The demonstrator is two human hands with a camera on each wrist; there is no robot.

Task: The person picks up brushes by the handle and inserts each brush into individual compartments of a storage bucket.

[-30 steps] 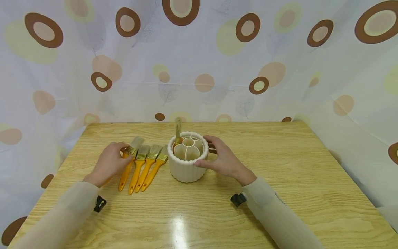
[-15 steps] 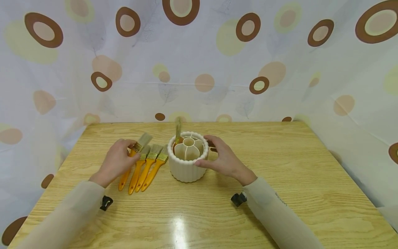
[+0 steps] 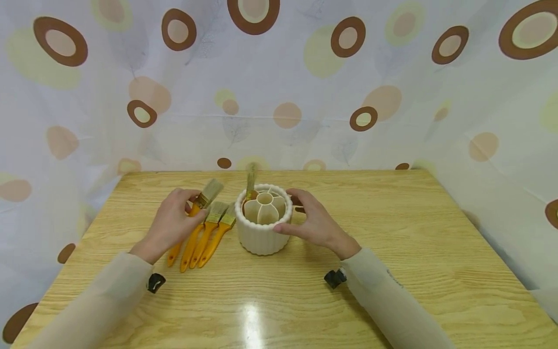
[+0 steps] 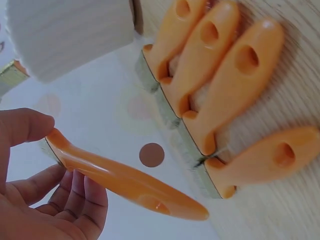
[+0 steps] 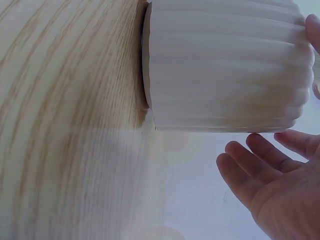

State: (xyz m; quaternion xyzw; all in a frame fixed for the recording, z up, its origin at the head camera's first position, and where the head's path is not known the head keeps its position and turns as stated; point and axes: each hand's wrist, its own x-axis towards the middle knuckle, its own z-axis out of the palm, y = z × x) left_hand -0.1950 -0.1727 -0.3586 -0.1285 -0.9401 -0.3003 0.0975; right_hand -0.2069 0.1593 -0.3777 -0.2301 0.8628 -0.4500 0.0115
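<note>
My left hand [image 3: 172,220] pinches a flat paintbrush [image 4: 125,177] near its metal collar, thumb on one side and fingers on the other. Its pale bristles [image 3: 212,190] point up and to the right in the head view, and the orange handle slants down, raised off the table. My right hand [image 3: 314,224] holds the right side of a white ribbed brush holder [image 3: 263,241], thumb at the front of the scalloped rim and fingertips along the far side. Petal-shaped compartments divide the holder. One paintbrush [image 3: 251,179] stands in a back-left compartment, bristles up.
Several more orange-handled paintbrushes [image 3: 209,245] lie fanned out on the wooden table [image 3: 392,228], left of the holder, bristles toward the back. A patterned curtain [image 3: 279,72] hangs behind the table and along both sides. Black clips [image 3: 334,279] hang at the sleeves.
My left hand has lifted the paintbrush off the row and carried it right and slightly back, toward the holder. My right hand and the holder have stayed in place.
</note>
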